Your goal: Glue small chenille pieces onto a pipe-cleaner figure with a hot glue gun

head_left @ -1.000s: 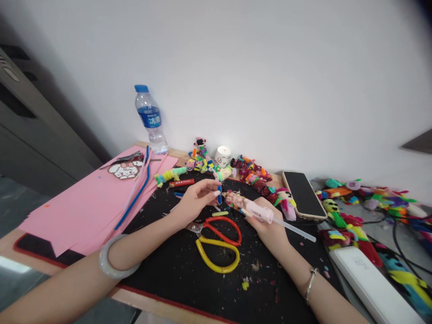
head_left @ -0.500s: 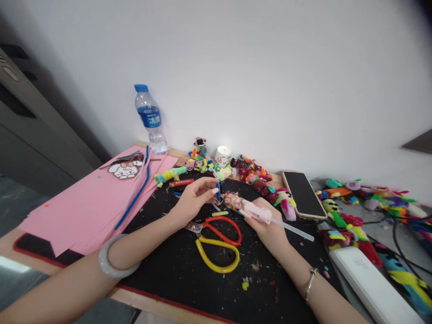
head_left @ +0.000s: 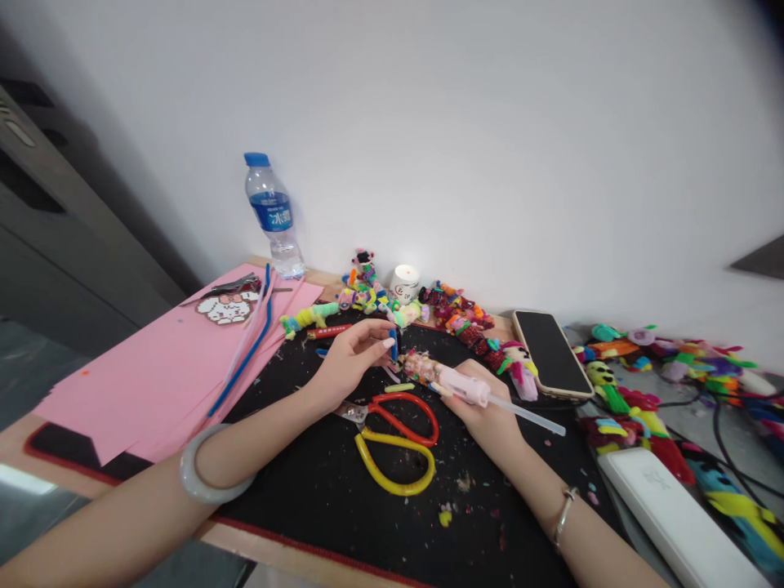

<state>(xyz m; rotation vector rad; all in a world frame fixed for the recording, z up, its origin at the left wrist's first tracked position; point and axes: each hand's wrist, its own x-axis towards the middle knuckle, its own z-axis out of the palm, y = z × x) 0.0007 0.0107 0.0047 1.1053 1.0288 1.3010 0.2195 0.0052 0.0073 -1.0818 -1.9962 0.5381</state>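
My left hand (head_left: 357, 359) pinches a short blue pipe cleaner piece (head_left: 393, 345) between thumb and fingers. In my right hand (head_left: 483, 415) is a pink hot glue gun (head_left: 462, 385), its front crusted with colourful bits and a clear glue stick (head_left: 532, 418) poking out of the back. The gun's nozzle points left and lies very close to the blue piece; whether they touch I cannot tell. Below both hands rest scissors (head_left: 399, 490) with one red and one yellow handle, blades partly behind my left wrist. A small pale yellow-green piece (head_left: 399, 388) lies just above them.
Pink paper sheets (head_left: 153, 359) with blue pipe cleaners (head_left: 245, 359) cover the left side, a water bottle (head_left: 273, 216) behind. Along the wall stand a white cup (head_left: 405, 284) and small fuzzy dolls (head_left: 465, 318). A phone (head_left: 551, 353) and white power bank (head_left: 679, 514) lie right.
The glue gun has shifted slightly left, nearer the blue piece. My left hand has moved a touch left and down with that piece still pinched.
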